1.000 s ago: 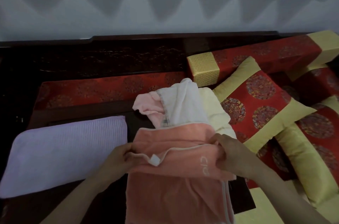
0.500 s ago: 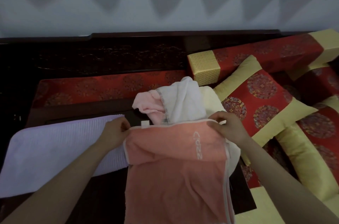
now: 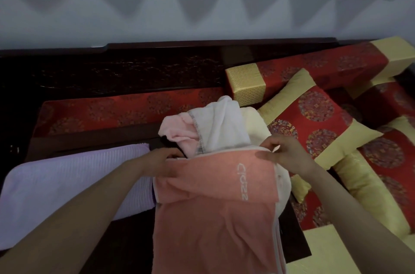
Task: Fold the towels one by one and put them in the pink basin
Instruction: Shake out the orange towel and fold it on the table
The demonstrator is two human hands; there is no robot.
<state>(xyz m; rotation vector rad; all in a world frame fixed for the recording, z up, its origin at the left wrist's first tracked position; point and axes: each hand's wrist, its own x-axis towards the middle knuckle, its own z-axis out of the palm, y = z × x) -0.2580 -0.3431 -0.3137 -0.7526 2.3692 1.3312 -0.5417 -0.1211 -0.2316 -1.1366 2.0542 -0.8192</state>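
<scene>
**While Two Hands Held the Towel's Far Edge**

Where it draped nearest, the one salmon towel (image 3: 213, 217), pale-trimmed and lettered in white, lay doubled over. The left hand (image 3: 161, 159) gripped its far left corner and the right hand (image 3: 283, 152) pinched its far right. Just beyond lay three crumpled towels: pink towel (image 3: 177, 127), white towel (image 3: 220, 125), cream towel (image 3: 256, 125).

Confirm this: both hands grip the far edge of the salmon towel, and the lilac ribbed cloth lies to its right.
Wrong side. The head view shows the lilac ribbed cloth lying to the left of the salmon towel. The rest holds: the left hand and right hand both grip its far edge.
</scene>
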